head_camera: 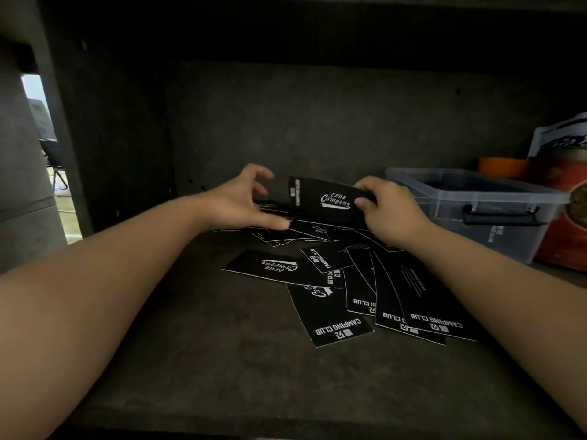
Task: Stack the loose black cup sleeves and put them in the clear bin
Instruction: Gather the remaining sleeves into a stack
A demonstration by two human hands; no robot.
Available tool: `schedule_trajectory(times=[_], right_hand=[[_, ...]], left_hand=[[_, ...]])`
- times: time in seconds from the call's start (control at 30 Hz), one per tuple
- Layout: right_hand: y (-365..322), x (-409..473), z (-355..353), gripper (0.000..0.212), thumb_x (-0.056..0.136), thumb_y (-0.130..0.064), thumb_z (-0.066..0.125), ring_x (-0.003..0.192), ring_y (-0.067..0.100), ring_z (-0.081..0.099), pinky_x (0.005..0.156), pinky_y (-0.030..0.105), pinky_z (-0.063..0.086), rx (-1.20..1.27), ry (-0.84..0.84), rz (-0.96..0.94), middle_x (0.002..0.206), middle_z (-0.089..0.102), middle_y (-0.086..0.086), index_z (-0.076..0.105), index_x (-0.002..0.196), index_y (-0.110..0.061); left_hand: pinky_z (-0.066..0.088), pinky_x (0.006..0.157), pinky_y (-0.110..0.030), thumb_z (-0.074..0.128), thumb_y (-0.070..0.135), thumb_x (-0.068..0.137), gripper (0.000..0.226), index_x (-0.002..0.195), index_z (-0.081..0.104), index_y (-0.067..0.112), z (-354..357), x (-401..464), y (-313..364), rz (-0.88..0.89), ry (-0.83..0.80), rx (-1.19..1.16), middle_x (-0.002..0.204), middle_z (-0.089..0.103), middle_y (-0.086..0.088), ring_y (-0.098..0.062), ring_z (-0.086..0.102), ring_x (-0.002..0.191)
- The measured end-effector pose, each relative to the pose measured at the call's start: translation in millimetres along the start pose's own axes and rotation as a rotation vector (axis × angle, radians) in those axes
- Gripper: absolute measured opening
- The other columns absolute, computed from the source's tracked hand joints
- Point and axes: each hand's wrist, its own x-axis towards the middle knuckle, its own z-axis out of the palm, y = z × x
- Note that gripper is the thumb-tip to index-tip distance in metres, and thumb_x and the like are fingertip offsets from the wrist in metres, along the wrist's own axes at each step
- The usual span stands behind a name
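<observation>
the right hand (pixel 386 211) pinches a black cup sleeve (pixel 327 201) by its right end, held up above the shelf (pixel 197 328). the left hand (pixel 244 198) hovers at its left edge, fingers spread and curved, seemingly holding nothing. more loose sleeves (pixel 349 290) lie scattered below. the clear bin (pixel 470 214) stands just right, lid off.

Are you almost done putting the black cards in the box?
Not yet. The right hand grips a small stack of sleeves, and the left hand reaches toward it, holding nothing. Many loose sleeves lie scattered on the shelf. The clear bin looks mostly empty.
</observation>
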Motion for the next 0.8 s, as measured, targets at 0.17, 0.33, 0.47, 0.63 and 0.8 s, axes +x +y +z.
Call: schedule_trajectory(times=[0.17, 0.33, 0.47, 0.63, 0.8], right_hand=[[5.4, 0.7, 0.2, 0.031, 0.094, -0.005, 0.047, 0.110, 0.026, 0.054, 0.081, 0.022, 0.035, -0.079, -0.146, 0.104, 0.119, 0.059, 0.012, 0.057, 0.122, -0.015], [5.0, 1.0, -0.3, 0.034, 0.094, -0.006, 0.047, 0.113, 0.027, 0.054, 0.084, 0.024, 0.038, -0.093, -0.165, 0.116, 0.123, 0.057, 0.014, 0.056, 0.125, -0.017], [4.0, 0.7, -0.8, 0.033, 0.094, -0.006, 0.046, 0.112, 0.026, 0.054, 0.084, 0.024, 0.039, -0.089, -0.168, 0.114, 0.123, 0.057, 0.013, 0.057, 0.124, -0.015], [4.5, 0.2, -1.7, 0.033, 0.093, -0.005, 0.046, 0.110, 0.026, 0.055, 0.083, 0.024, 0.040, -0.067, -0.149, 0.115, 0.121, 0.058, 0.012, 0.057, 0.123, -0.015], [6.0, 1.0, -1.6, 0.031, 0.091, -0.002, 0.048, 0.103, 0.023, 0.058, 0.083, 0.027, 0.045, 0.013, -0.101, 0.122, 0.110, 0.060, 0.006, 0.059, 0.117, -0.017]], left_hand=[[0.036, 0.109, -0.036, 0.084, 0.075, 0.018, 0.122, 0.128, 0.040, 0.045, -28.8, -13.7, -12.9, -0.155, -0.628, 0.123, 0.140, 0.035, 0.006, -0.019, 0.036, 0.131], [0.041, 0.093, -0.027, 0.087, 0.063, 0.035, 0.103, 0.126, 0.043, 0.045, -26.3, -18.7, 13.7, -0.197, -0.792, 0.336, 0.137, 0.031, 0.009, -0.016, 0.037, 0.126], [0.041, 0.085, -0.025, 0.078, 0.042, 0.054, 0.063, 0.111, 0.050, 0.040, -17.9, -18.9, 26.6, -0.125, -0.743, 0.464, 0.133, 0.042, 0.008, -0.015, 0.043, 0.121], [0.051, 0.093, -0.032, 0.090, 0.035, 0.053, 0.073, 0.118, 0.056, 0.029, -24.4, -15.5, 4.8, -0.165, -0.573, 0.074, 0.123, 0.065, 0.000, -0.016, 0.064, 0.111], [0.049, 0.095, -0.033, 0.075, 0.013, 0.075, 0.043, 0.116, 0.065, 0.023, -31.2, -11.7, -13.2, -0.241, -0.084, -0.348, 0.115, 0.069, -0.001, -0.018, 0.063, 0.111]])
